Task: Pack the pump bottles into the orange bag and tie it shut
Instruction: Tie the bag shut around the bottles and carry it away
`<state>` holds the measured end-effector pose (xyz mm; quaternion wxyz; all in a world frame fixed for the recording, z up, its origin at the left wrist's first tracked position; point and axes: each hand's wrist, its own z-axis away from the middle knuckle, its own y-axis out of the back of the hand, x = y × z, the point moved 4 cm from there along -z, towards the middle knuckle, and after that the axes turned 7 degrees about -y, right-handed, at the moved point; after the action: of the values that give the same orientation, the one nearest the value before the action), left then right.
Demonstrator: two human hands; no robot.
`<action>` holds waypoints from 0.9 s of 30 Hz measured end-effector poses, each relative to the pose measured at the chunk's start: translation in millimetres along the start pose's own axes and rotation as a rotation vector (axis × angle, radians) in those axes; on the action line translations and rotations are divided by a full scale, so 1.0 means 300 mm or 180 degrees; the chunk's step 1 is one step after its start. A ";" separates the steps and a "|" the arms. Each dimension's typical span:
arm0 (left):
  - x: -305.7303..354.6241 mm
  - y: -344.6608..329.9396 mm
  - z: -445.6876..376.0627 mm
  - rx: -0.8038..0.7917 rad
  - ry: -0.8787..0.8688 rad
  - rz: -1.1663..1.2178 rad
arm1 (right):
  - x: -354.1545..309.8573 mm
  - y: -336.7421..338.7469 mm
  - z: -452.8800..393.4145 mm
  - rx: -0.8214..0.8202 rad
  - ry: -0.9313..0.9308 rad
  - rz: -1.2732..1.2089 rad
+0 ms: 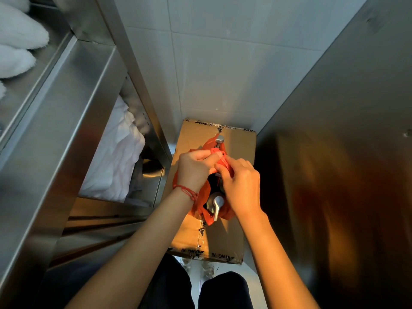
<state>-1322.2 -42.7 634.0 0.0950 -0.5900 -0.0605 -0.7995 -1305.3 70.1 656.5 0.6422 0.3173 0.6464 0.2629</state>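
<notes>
The orange handles (219,153) of the bag are pinched between thumb and forefinger of the left hand (197,169), its other fingers curled in behind, and a twisted strip of the same plastic is gripped in the closed fingertips of the right hand (242,186), just beside the left. The two hands are touching or nearly so above the bag's mouth, so the knot is judged to be in the making rather than drawn tight.

Below them the orange bag (201,205) stands on a taped cardboard box (239,143), with pump bottles inside it: one metal pump head (217,205) is seen in the gap under the hands, and another pump head (219,139) sticks out at the far side (how many bottles there are in all cannot be told).

For the step to be done well, the two handles should be crossed low, close to the pump tops, and slack should be taken up before the loop is pulled through. The far pump head should be eased inside the plastic first, or the thin film may be torn or left gaping. A steady outward pull from both sides is advised, not a jerk.

The box is set on the floor between a steel shelf unit (66,121) holding white linen (116,152) and a steel panel (338,130).
</notes>
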 end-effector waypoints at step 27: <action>-0.014 0.022 -0.090 -0.0526 -0.1254 -0.1697 | 0.058 0.040 -0.032 0.0066 -0.1215 -0.2565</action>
<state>-1344.7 -54.4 621.7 -0.1791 -0.7022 -0.1647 -0.6691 -1313.5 91.6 654.3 0.7979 0.0893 0.5910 -0.0781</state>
